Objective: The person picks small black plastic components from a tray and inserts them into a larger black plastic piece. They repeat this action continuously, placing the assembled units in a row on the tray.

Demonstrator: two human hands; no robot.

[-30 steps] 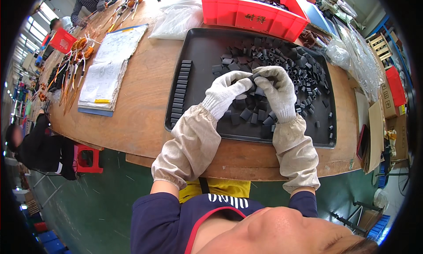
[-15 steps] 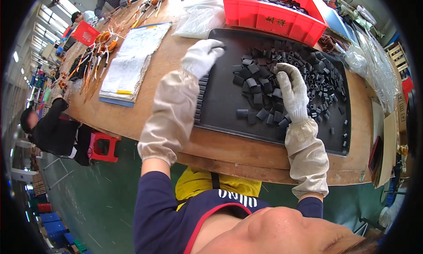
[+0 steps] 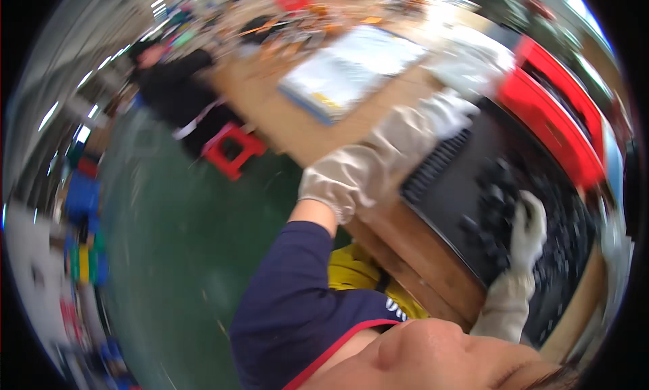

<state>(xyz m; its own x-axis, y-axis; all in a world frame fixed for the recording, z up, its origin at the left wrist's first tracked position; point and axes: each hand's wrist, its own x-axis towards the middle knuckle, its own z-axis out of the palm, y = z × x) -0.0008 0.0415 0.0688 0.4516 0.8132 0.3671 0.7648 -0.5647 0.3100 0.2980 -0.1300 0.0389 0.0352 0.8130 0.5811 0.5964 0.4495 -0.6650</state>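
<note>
My left hand [image 3: 449, 114], in a white glove, is at the far left corner of a black tray [image 3: 454, 199], beside the end of a neat row of short black tubes [image 3: 436, 161]. Its fingers are bent together. Blur hides what lies between them. Over the loose heap of black tubes [image 3: 497, 190] in the tray is my right hand [image 3: 529, 231], also gloved. Those fingers curl inward above the pieces, and I cannot make out what they hold. Beige sleeve covers [image 3: 368, 163] run up both forearms.
Behind the tray stands a red bin [image 3: 551, 116] of dark pieces. Clear plastic bags [image 3: 470, 60] and a paper stack [image 3: 351, 69] lie on the wooden table [image 3: 260, 112]. Wire coils [image 3: 297, 35] lie farther off. A person in black [image 3: 172, 89] sits near a red stool [image 3: 233, 148].
The view has swung left and tilted, so the table and tray appear turned and farther right. Both hands remain at the tray, the left by its row and the right over the heap.
</note>
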